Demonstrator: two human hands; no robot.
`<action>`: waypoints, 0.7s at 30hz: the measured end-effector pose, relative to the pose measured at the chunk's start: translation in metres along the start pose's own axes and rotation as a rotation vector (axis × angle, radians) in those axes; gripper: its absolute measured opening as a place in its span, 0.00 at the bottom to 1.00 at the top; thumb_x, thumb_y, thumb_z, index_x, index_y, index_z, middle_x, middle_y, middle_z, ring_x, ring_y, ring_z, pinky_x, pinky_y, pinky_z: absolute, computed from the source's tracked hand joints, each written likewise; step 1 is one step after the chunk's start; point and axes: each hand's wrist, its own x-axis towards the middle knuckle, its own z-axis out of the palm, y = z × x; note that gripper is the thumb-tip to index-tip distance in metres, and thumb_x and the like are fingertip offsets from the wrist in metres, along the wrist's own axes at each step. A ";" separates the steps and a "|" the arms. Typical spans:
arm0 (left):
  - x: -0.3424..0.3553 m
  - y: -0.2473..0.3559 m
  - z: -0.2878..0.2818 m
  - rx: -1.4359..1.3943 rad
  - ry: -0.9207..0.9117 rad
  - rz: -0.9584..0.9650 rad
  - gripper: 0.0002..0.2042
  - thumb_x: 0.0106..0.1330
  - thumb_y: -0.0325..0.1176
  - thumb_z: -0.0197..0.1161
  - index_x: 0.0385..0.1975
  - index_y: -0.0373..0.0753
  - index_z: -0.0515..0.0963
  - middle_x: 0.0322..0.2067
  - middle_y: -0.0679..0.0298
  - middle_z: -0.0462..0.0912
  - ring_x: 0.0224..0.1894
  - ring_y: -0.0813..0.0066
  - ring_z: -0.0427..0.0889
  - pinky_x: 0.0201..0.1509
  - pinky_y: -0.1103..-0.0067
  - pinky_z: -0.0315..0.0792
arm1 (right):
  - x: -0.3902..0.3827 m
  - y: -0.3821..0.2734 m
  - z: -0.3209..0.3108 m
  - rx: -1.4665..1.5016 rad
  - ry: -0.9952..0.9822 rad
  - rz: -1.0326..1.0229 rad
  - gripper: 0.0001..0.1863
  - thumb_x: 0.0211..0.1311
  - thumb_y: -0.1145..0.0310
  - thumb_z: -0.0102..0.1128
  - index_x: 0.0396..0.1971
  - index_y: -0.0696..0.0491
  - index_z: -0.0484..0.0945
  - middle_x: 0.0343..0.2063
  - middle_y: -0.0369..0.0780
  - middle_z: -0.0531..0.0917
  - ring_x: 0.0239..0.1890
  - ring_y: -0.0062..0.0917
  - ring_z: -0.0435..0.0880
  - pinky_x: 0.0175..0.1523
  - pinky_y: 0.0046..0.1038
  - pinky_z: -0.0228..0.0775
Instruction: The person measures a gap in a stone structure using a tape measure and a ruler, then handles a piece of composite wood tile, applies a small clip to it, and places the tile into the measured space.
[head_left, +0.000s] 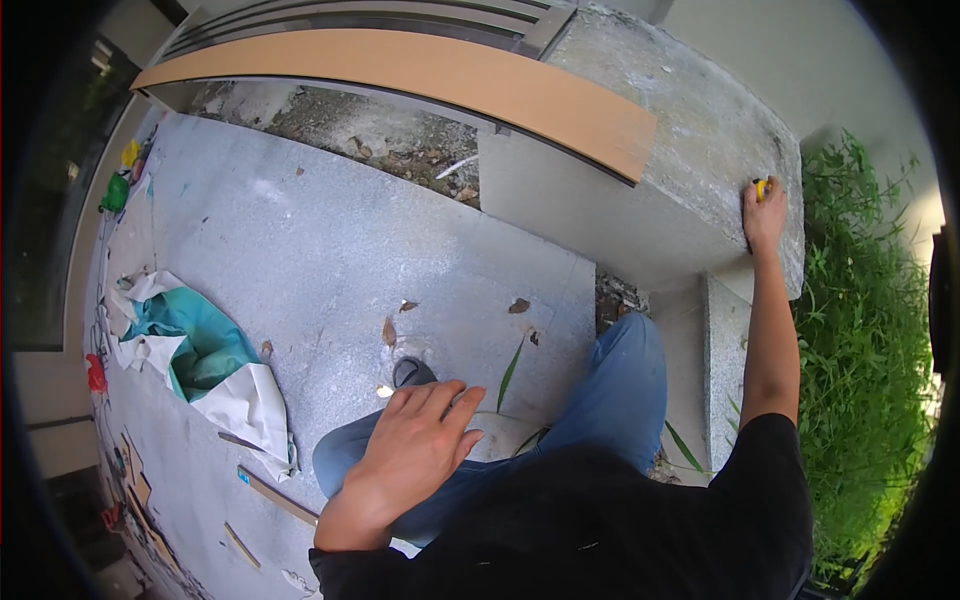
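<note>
My right hand is stretched out to the far right, its fingers closed round a small yellow-and-black tape measure. It rests at the outer end of a rough concrete ledge. No drawn-out tape can be made out. Over my bent knee, my left hand hangs with fingers extended and holds nothing. A long tan board lies along the structure, and its right end sits on the concrete ledge.
Green plants crowd the right side. On the grey floor at left lies a crumpled white and teal sack. Thin strips of board lie near the lower left. Dry leaves are scattered ahead of my foot.
</note>
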 end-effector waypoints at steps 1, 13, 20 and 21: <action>0.002 -0.003 0.004 -0.021 -0.008 0.051 0.23 0.65 0.38 0.69 0.59 0.40 0.76 0.54 0.57 0.80 0.54 0.56 0.80 0.61 0.66 0.70 | 0.002 0.013 -0.002 -0.016 0.006 -0.037 0.30 0.69 0.54 0.58 0.63 0.59 0.71 0.55 0.58 0.78 0.58 0.53 0.76 0.65 0.45 0.68; -0.008 -0.013 0.015 0.028 -0.103 0.117 0.23 0.72 0.41 0.61 0.63 0.37 0.72 0.51 0.56 0.77 0.56 0.60 0.78 0.60 0.69 0.67 | 0.008 0.049 0.012 -0.027 0.002 -0.039 0.31 0.69 0.54 0.61 0.63 0.60 0.72 0.53 0.58 0.79 0.55 0.52 0.79 0.61 0.44 0.70; -0.008 -0.014 0.016 0.020 -0.101 0.114 0.22 0.72 0.42 0.61 0.62 0.38 0.72 0.48 0.57 0.77 0.55 0.60 0.78 0.59 0.67 0.67 | 0.010 0.051 0.010 -0.077 -0.010 -0.034 0.30 0.70 0.53 0.59 0.63 0.60 0.72 0.54 0.55 0.80 0.57 0.51 0.79 0.62 0.44 0.70; -0.008 -0.014 0.018 0.016 -0.088 0.119 0.22 0.72 0.42 0.61 0.62 0.38 0.72 0.49 0.57 0.77 0.55 0.60 0.78 0.59 0.67 0.67 | 0.010 0.052 0.011 -0.084 -0.008 -0.043 0.30 0.70 0.53 0.59 0.63 0.60 0.72 0.54 0.56 0.80 0.57 0.51 0.79 0.62 0.43 0.70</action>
